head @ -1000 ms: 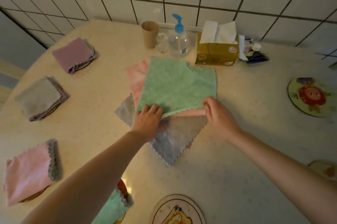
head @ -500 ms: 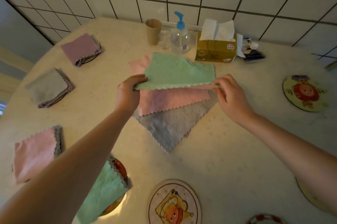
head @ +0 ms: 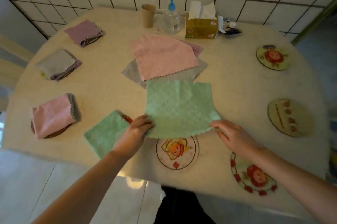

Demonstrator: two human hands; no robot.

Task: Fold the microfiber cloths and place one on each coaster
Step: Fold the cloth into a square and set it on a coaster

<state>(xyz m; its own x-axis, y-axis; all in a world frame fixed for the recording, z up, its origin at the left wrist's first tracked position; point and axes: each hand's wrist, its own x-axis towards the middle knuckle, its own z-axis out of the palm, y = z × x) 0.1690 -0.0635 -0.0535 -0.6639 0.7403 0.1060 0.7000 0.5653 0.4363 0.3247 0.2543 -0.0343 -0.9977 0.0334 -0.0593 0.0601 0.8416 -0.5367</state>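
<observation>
Head view: both hands, left (head: pixel 135 133) and right (head: pixel 234 135), pinch the green cloth's (head: pixel 179 108) near corners, spread between them

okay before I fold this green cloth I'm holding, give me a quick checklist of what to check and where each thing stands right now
1. Left hand grips the green cloth by a near corner: ok.
2. Right hand pinches the other near corner: ok.
3. Cloth spread flat, unfolded: ok.
4. Cloth off the pile: not ok, its far edge touches the pink cloth.
5. Bare coaster near, under the cloth's near edge: ok.
6. Far corners square: cannot tell.
</observation>
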